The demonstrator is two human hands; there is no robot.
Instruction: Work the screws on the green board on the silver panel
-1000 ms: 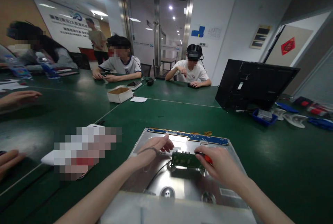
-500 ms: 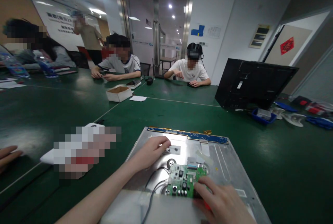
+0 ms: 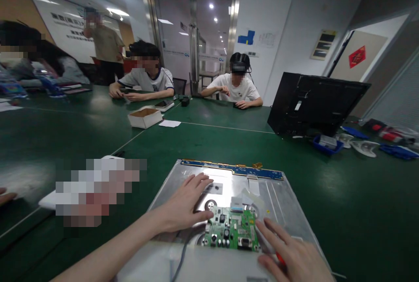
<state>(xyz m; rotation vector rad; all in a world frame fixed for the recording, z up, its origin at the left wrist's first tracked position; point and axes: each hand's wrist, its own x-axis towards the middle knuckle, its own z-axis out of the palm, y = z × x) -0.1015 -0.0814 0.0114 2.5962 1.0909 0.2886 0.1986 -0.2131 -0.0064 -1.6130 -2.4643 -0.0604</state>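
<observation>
A green circuit board (image 3: 229,228) lies on the metal back of a flat display panel (image 3: 278,212). My left hand (image 3: 186,203) rests over the panel with its fingers spread, its thumb at the board's left edge. At the board's right side is my right hand (image 3: 291,251), its fingers partly curled around a small red object (image 3: 280,259), mostly hidden under the palm. A dark cable (image 3: 183,256) runs from beneath my left hand towards me. Along the panel's far edge sits a narrow blue circuit strip (image 3: 229,169), joined by a white ribbon cable (image 3: 253,184).
A black monitor (image 3: 317,103) stands at the right, near a blue tray (image 3: 327,146). An open white box (image 3: 145,117) is farther back on the green table (image 3: 209,142). Two people sit opposite. Part of another person's hand (image 3: 6,197) shows at the left edge.
My left hand has opened out, its thumb now at the board. My right hand has shifted right off the board with the red object, uncovering the board's right side.
</observation>
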